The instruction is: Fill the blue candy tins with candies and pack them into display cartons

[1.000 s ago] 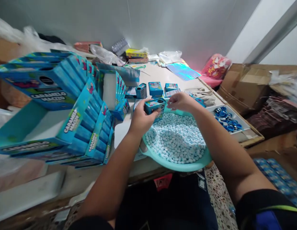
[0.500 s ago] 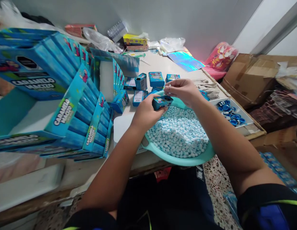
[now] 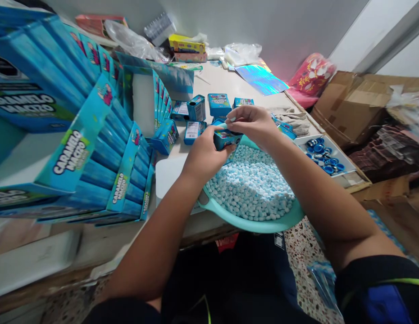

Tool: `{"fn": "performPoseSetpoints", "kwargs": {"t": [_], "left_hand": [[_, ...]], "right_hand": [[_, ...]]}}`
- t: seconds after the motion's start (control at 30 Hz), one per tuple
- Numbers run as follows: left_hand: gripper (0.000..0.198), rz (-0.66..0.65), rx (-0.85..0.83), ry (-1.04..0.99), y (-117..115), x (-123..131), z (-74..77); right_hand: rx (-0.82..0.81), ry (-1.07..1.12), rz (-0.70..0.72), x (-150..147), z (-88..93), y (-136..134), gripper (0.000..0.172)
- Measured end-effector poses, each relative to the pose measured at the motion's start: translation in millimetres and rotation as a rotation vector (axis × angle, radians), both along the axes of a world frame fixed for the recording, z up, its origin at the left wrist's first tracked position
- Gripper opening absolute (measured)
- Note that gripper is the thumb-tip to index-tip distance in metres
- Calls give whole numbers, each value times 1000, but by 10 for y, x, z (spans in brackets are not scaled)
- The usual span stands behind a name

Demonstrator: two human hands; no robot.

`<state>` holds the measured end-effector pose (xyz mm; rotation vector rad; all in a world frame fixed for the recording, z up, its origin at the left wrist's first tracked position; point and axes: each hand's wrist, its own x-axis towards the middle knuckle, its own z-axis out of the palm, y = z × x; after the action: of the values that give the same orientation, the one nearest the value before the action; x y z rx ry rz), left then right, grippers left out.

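My left hand is wrapped round a small blue candy tin, held just above the far left rim of a turquoise basin. Pale blue and white candies heap inside the basin. At the top of the tin, the fingers of my right hand are pinched together. A small pale spot shows at these fingertips, but whether it is a candy or a nail I cannot tell. Beyond my hands stand several more blue tins, some upright and some lying down.
On the left, blue display boxes are stacked high. A white tray at the right holds round blue caps. Grey cloth gloves lie behind it. Plastic bags and a yellow box line the wall; cardboard boxes stand right.
My right hand has come left and closer to the tin, its fingertips now at the tin's top. The left hand still grips the tin. The view has shifted slightly.
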<state>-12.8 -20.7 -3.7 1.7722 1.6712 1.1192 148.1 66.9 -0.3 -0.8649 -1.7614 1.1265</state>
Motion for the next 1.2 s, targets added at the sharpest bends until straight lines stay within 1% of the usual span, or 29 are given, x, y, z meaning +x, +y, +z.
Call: {"fn": "performPoseSetpoints", "kwargs": {"t": [0.1,0.23,0.33,0.43,0.53,0.73,0.83,0.9,1.07,1.13,1.2], "left_hand": [[49,-16,6,-13,3,-3,-12],[48,-31,-16,-20,-2,-1,-13],[46,-58,-30,-1,-14,2,5],[45,-95,-29,19,-22,5,21],[46,-122,-22,51,-21,7,26],[45,-143,-40,69,-29,11,14],[45,-146,-12,22,-32,5,-6],[45,-122,16,-22,-24,-3,-23],[44,-31,107,-108,21,-15,-48],[46,6,124,-130,36,-16,-52],[45,6,130,-115,43,-20,-55]], "right_hand": [[-6,-26,-6,-2,32,-12,34],[-39,-47,-20,-16,67,-19,48],[-57,-39,11,-13,63,-11,58],[-33,-68,25,-9,64,-12,65],[12,-120,15,-18,78,-30,68],[88,-195,14,12,31,-12,67],[109,-201,7,45,14,-5,65],[105,-189,-6,51,34,-18,62],[53,-85,-63,27,120,-30,53],[-4,-84,-38,20,123,-15,48],[-106,-91,41,13,99,-7,45]]}}
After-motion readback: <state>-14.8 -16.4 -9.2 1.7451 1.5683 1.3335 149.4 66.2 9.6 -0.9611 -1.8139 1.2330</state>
